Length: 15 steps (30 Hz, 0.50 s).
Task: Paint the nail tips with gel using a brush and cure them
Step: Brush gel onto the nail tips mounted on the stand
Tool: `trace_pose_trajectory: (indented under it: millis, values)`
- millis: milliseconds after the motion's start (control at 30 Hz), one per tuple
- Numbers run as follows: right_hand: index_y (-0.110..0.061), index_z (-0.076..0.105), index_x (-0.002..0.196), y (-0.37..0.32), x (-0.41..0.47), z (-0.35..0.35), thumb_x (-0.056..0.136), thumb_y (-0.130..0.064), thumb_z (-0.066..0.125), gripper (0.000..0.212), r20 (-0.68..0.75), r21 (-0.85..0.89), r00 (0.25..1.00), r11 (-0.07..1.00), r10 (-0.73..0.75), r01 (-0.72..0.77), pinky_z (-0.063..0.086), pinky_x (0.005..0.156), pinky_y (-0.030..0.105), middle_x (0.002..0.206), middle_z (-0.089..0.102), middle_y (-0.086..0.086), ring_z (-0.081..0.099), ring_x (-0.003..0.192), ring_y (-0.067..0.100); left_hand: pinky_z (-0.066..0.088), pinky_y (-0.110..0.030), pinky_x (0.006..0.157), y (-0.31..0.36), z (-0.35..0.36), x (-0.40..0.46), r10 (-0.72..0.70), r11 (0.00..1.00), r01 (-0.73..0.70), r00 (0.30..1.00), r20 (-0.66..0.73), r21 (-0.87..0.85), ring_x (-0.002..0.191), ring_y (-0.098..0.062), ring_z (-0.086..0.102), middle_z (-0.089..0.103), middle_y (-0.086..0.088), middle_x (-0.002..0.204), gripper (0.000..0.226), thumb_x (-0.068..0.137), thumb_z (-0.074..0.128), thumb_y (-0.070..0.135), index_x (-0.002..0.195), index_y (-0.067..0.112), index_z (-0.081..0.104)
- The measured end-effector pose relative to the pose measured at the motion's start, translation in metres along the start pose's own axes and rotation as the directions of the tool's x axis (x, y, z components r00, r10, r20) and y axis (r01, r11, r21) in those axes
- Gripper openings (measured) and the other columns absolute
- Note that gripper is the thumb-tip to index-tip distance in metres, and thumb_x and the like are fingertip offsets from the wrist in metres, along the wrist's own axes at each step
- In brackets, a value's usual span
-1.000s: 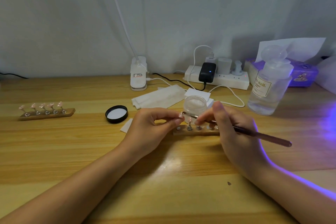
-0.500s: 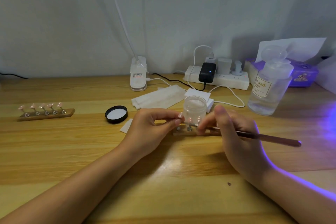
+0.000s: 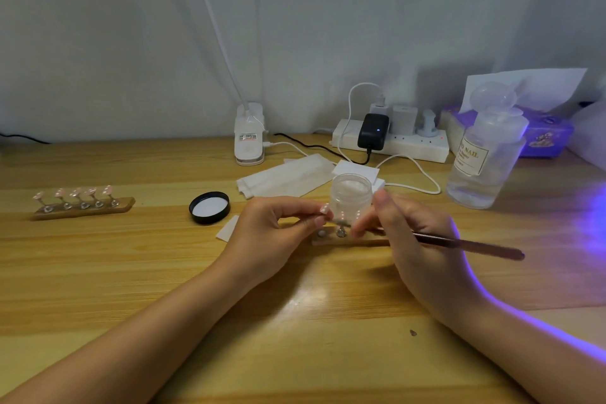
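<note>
You pinch one pink nail tip (image 3: 324,208) on its stand in your left hand (image 3: 272,233), just above the wooden holder (image 3: 331,241) on the tabletop (image 3: 131,272). Your right hand (image 3: 416,249) grips the slim metallic brush (image 3: 472,245), now lower and flatter than a second ago, bristles near the tip. Behind stands one clear open jar (image 3: 351,195); its round black lid (image 3: 210,208) lies left. A second holder (image 3: 82,205) carries five tips.

Clear pump bottle (image 3: 484,157): label reads "NAIL", preceding letters cut off. Lamp clip (image 3: 248,136) sticker illegible.
</note>
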State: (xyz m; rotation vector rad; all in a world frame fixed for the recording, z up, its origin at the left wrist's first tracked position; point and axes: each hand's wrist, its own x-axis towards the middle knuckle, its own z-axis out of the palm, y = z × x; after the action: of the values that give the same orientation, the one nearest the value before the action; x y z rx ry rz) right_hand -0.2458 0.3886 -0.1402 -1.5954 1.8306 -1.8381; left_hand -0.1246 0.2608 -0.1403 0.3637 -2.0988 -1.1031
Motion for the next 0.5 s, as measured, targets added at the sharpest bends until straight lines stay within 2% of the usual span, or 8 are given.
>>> trace_pose_trajectory:
  millis: [100, 200, 267, 367, 500]
  values:
    - [-0.019, 0.065, 0.062, -0.0013, -0.0025, 0.0002, 0.09, -0.035, 0.037, 0.043, -0.029, -0.015, 0.996, 0.997, -0.082, 0.081, 0.044, 0.076, 0.025, 0.066, 0.066, -0.006, 0.062, 0.071, 0.006, 0.043, -0.003, 0.072, 0.0, 0.0, 0.0001, 0.003, 1.0, -0.003, 1.0, 0.001, 0.008, 0.084, 0.009, 0.063, 0.066, 0.031, 0.075, 0.023, 0.073, 0.071, 0.013, 0.08, 0.035, 0.069]
    - [-0.021, 0.065, 0.068, -0.0002, -0.0006, -0.0008, 0.09, -0.038, 0.037, 0.04, -0.075, -0.006, 0.996, 0.999, -0.05, 0.049, 0.046, 0.074, 0.026, 0.072, 0.066, -0.006, 0.062, 0.075, 0.01, 0.043, -0.003, 0.071, 0.0002, 0.0001, -0.0001, 0.007, 1.0, -0.007, 1.0, 0.002, 0.012, 0.084, 0.009, 0.063, 0.066, 0.031, 0.076, 0.023, 0.074, 0.071, 0.011, 0.082, 0.033, 0.07]
    - [-0.024, 0.065, 0.069, -0.0003, 0.0005, -0.0002, 0.089, -0.04, 0.037, 0.039, -0.05, -0.043, 0.998, 0.999, -0.036, 0.034, 0.046, 0.073, 0.025, 0.074, 0.066, -0.006, 0.062, 0.076, 0.009, 0.043, -0.003, 0.071, 0.0, 0.0001, -0.0002, 0.007, 1.0, -0.007, 1.0, 0.0, 0.017, 0.084, 0.008, 0.063, 0.066, 0.031, 0.076, 0.024, 0.074, 0.071, 0.01, 0.082, 0.033, 0.07]
    - [-0.019, 0.065, 0.062, -0.0007, -0.0025, 0.0003, 0.091, -0.035, 0.037, 0.043, -0.001, -0.019, 0.997, 0.997, -0.08, 0.08, 0.041, 0.075, 0.017, 0.067, 0.065, -0.006, 0.061, 0.071, 0.001, 0.044, -0.004, 0.072, -0.0001, 0.0002, -0.0003, 0.002, 1.0, -0.002, 1.0, -0.004, 0.013, 0.084, 0.007, 0.064, 0.067, 0.03, 0.077, 0.026, 0.074, 0.071, 0.01, 0.081, 0.035, 0.069]
    - [-0.02, 0.064, 0.065, -0.0001, -0.0021, -0.0008, 0.09, -0.039, 0.036, 0.042, -0.05, 0.019, 0.998, 0.999, -0.044, 0.045, 0.045, 0.074, 0.024, 0.07, 0.066, -0.006, 0.061, 0.073, 0.008, 0.043, -0.004, 0.072, 0.0007, 0.0006, -0.0005, -0.006, 1.0, 0.006, 1.0, -0.003, 0.004, 0.084, 0.007, 0.064, 0.067, 0.029, 0.078, 0.022, 0.074, 0.07, 0.013, 0.082, 0.033, 0.07]
